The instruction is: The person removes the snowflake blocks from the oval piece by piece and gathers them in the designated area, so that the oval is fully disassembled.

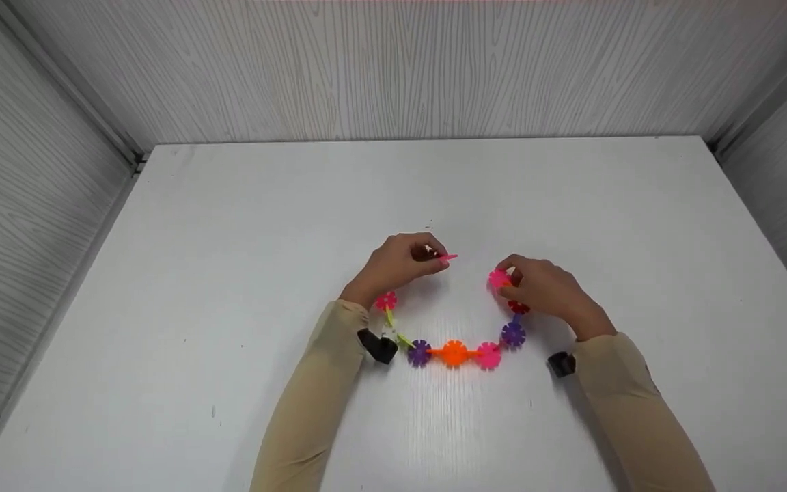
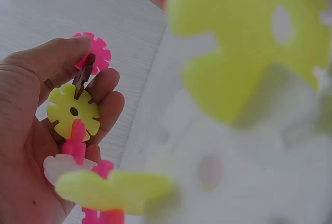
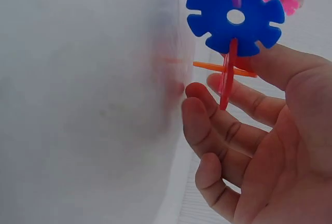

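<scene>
The disc chain (image 1: 453, 353) lies in a U, open on its far side, on the white table (image 1: 182, 260), its two ends raised in the hands. Much of its left side is hidden in the head view, behind the left hand (image 1: 400, 263), its sleeve and the black wrist piece (image 1: 378, 346). The left wrist view shows part of that stretch: a pink disc (image 2: 101, 55), a dark brown one edge-on and a yellow disc (image 2: 67, 111). Another yellow disc (so near the lens that it blurs) runs off the top.

The left hand pinches the pink end disc between thumb and fingers, the others loosely curled. The right hand (image 1: 547, 290) has thumb and forefinger closed on the chain's other end, at pink and orange discs; in its wrist view the blue disc (image 3: 212, 14) covers part of the thumb, and a pale haze blurs the left side.

The discs are flat, round and notched like petals, with a central hole, slotted crosswise into one another; purple, orange and pink ones line the near curve.
</scene>
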`<action>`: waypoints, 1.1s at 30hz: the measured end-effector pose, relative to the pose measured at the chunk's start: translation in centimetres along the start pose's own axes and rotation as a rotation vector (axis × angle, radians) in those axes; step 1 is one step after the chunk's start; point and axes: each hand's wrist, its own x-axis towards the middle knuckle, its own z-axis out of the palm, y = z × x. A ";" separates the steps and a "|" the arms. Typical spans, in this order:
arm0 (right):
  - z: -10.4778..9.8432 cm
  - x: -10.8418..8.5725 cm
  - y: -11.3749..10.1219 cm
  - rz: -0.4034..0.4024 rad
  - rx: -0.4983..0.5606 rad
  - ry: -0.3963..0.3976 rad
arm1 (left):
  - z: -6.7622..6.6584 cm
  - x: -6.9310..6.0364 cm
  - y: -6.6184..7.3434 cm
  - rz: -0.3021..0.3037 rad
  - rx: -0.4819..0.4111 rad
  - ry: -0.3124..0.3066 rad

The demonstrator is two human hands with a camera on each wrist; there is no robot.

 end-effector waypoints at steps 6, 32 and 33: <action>0.0 0.2 0.2 -0.030 0.003 -0.005 | 0.0 0.0 -0.4 0.014 -0.104 -0.086; -0.8 -0.8 0.4 -0.109 0.153 0.077 | 0.3 -0.5 -0.7 0.011 -0.057 -0.093; -0.8 -0.9 0.3 -0.120 0.154 0.080 | 0.3 -0.5 -0.7 0.004 -0.030 -0.085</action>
